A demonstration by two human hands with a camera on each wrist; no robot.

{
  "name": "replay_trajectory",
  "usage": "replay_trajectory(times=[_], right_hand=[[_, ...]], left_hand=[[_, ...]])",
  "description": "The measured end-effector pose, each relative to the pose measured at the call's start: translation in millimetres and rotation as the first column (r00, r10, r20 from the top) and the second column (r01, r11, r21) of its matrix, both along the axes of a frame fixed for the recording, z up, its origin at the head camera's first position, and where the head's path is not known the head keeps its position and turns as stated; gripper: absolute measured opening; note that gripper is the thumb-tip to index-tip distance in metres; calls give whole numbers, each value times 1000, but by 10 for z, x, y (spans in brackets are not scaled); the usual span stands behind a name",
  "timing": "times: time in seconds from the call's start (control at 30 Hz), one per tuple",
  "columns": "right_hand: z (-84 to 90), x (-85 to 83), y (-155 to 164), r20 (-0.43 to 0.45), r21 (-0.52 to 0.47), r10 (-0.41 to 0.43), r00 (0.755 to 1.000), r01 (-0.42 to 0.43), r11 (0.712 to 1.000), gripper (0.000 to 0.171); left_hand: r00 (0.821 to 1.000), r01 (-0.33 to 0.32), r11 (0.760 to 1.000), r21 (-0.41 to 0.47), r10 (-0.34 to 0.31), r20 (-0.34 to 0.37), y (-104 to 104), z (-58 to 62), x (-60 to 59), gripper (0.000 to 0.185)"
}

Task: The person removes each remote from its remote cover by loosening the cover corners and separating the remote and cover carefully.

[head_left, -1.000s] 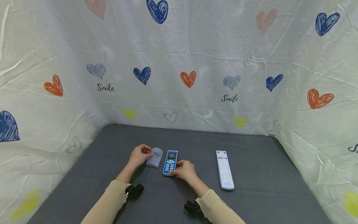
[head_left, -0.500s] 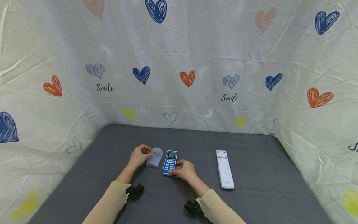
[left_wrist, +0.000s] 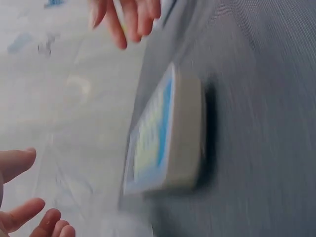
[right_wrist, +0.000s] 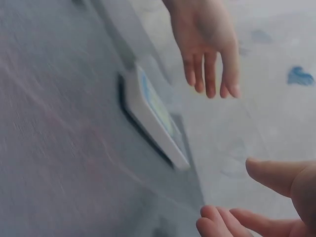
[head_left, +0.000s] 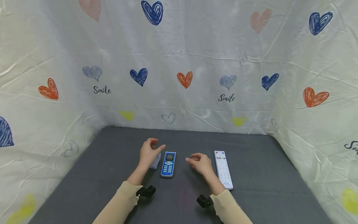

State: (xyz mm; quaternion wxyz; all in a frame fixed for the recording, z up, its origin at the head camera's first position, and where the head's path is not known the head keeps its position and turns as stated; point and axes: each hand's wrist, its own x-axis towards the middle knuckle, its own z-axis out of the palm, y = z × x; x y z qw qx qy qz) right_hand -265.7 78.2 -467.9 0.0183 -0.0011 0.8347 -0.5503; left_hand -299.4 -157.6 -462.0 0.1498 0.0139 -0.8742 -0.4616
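While your left hand [head_left: 149,152] and right hand [head_left: 200,163] hover spread and empty, either could nudge the blue remote [head_left: 168,164] lying between them on the grey mat [head_left: 251,174].

The head view is bright and evenly lit, soft light from above; shadows under the blue remote [head_left: 168,164] on the grey bench [head_left: 251,174] are faint; straight edges bow at the wide-angle borders; both wrist views are smeared by motion blur, the remote's buttons unreadable.
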Motion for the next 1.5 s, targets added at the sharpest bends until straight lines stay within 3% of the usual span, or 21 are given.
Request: replay_trajectory(times=[0.23, 0.37, 0.5, 0.67, 0.9, 1.27, 1.5], right_hand=[[75, -24, 425, -96, 87, -169, 981, 177, 980, 42], [65, -17, 688, -114, 116, -232, 966, 245, 963, 42], [25, 3, 948, -117, 144, -289, 950, 304, 942, 42], [-8, 59, 1192, -98, 190, -343, 934, 356, 915, 43], [-128, 138, 1394, -26, 221, -346, 938, 343, 913, 50], [-232, 191, 1442, 147, 46, -275, 950, 271, 961, 47], [-255, 168, 1412, 184, 27, -233, 955, 232, 972, 37]], left_hand=[[994, 90, 992, 92, -84, -70, 590, 14, 27, 45], [982, 175, 979, 102, -166, -91, 917, -29, 78, 44], [969, 245, 964, 103, -240, -61, 1202, -113, 127, 44], [963, 268, 958, 98, -268, -9, 1479, -221, 179, 45], [960, 271, 959, 87, -276, 54, 1766, -343, 250, 44], [946, 283, 957, 59, -289, 149, 2010, -409, 354, 38], [918, 338, 937, 88, -349, 188, 2068, -381, 422, 30]])
